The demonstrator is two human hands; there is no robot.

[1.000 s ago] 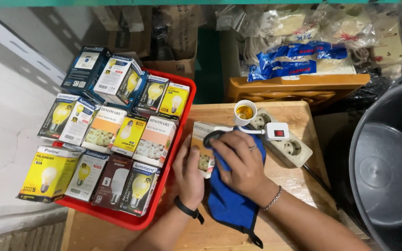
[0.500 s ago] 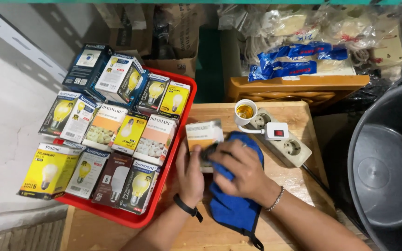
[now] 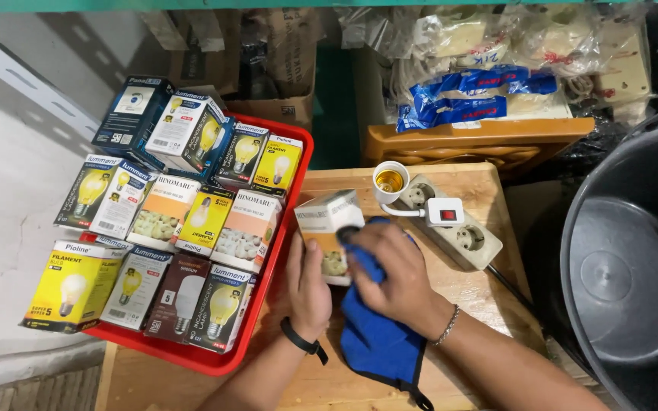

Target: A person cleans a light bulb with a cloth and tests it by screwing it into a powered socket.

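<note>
Blue cloth (image 3: 378, 335) under the right hand (image 3: 394, 278) is now pressing on the bulb box (image 3: 327, 228), which the left hand (image 3: 308, 285) is gripping, tipped more upright than a second ago, on the wooden table (image 3: 489, 304) beside the red tray (image 3: 215, 354).

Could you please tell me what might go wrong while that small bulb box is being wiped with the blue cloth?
The small white and orange cardboard bulb box sits between the left hand and the right hand pressing the blue cloth; hard pressure might crush it. The white power strip with a bulb socket lies close, so a wide wipe could knock it. Boxes overhang the red plastic tray and could topple.
</note>
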